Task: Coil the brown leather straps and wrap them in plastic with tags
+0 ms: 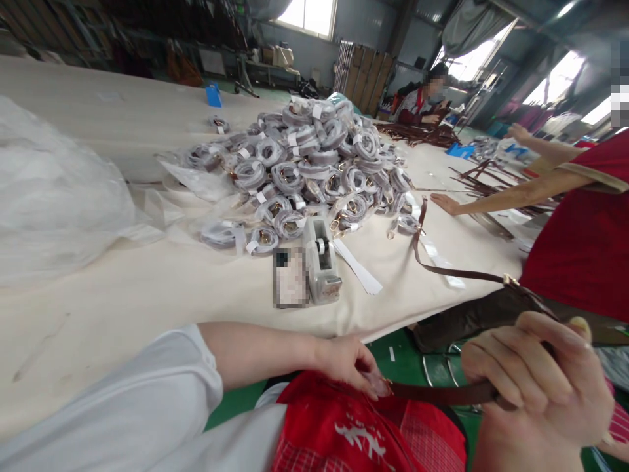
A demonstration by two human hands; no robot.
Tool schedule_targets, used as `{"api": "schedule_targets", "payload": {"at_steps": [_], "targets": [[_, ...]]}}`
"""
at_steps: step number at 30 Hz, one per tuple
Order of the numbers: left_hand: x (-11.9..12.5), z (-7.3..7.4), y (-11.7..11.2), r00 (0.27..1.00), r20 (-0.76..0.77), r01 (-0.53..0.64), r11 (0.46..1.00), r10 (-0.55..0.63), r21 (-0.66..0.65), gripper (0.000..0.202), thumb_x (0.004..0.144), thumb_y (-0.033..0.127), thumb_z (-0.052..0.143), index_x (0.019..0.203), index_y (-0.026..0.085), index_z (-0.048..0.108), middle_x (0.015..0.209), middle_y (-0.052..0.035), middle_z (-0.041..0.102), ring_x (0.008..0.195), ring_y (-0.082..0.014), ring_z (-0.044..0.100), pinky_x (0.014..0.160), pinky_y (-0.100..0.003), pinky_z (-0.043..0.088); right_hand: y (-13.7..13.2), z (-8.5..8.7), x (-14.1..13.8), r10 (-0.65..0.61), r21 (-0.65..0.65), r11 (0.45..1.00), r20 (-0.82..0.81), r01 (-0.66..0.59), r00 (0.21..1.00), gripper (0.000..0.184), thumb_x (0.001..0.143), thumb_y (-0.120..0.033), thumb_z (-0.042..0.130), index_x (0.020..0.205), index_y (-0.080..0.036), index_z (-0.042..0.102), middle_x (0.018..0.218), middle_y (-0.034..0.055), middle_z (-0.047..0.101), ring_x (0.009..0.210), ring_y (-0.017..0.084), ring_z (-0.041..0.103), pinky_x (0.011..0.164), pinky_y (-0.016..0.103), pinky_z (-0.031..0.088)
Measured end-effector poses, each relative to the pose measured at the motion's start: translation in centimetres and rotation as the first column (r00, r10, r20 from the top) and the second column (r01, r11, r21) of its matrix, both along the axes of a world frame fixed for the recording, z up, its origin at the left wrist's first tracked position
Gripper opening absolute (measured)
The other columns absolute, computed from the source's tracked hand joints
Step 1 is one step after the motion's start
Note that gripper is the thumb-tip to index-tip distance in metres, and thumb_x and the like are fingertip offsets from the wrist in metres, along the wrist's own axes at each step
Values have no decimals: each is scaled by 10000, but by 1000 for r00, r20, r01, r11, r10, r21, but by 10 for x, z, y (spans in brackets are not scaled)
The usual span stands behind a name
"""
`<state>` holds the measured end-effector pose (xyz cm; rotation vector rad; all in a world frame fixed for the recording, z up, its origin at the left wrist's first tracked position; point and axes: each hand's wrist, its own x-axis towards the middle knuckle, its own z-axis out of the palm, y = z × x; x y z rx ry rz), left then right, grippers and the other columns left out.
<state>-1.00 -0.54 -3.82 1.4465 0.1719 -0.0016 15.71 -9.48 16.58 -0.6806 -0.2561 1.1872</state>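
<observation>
My left hand [351, 364] pinches one end of a brown leather strap [437, 393] just above a red apron on my lap. My right hand [535, 380] is closed round the same strap further along. From there the strap runs up over the table edge to a metal clasp [511, 280] and on across the cream table [147, 288]. A large pile of wrapped, coiled straps [314, 170] lies in the middle of the table, beyond both hands.
A grey tape dispenser [322, 262] and a blurred flat object stand near the table's front edge. Crumpled clear plastic [54, 190] covers the left side. A person in red at the right rests a hand [445, 203] on the table. Another person sits at the back.
</observation>
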Motion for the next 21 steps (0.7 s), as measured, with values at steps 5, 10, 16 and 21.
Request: {"api": "schedule_targets", "payload": {"at_steps": [5,10,16,21], "targets": [[0,-1,-4,988,-51,122,944,-145,-307,581,601,551,844,1041,184,750,969,-22,749,869,-179,687,833,-278,549,4,-10,11,57,94,994,26,-59,998,304,930,-435,580,728,-209,600,354,-139,243,277,17,18,281,164,143],[1,0,-4,987,-72,101,898,-145,-428,467,611,471,866,969,188,768,931,1,747,838,-135,682,786,-203,540,7,-22,8,69,76,994,46,-73,997,430,930,-569,488,738,-194,577,384,-142,152,279,19,28,295,169,154],[-1,8,-4,976,-193,-7,876,-98,-482,456,523,441,910,871,180,775,791,19,734,662,-106,654,665,-188,539,12,-40,6,72,9,997,300,-78,951,313,956,-425,495,877,-177,670,438,-95,351,305,39,241,347,187,288],[-1,21,-1,962,-246,-18,876,-115,-481,463,495,464,913,847,195,779,766,24,731,642,-100,638,633,-181,526,10,-65,24,86,-74,996,600,-52,796,287,952,-423,509,1020,-206,683,608,-15,563,490,130,532,460,254,438]]}}
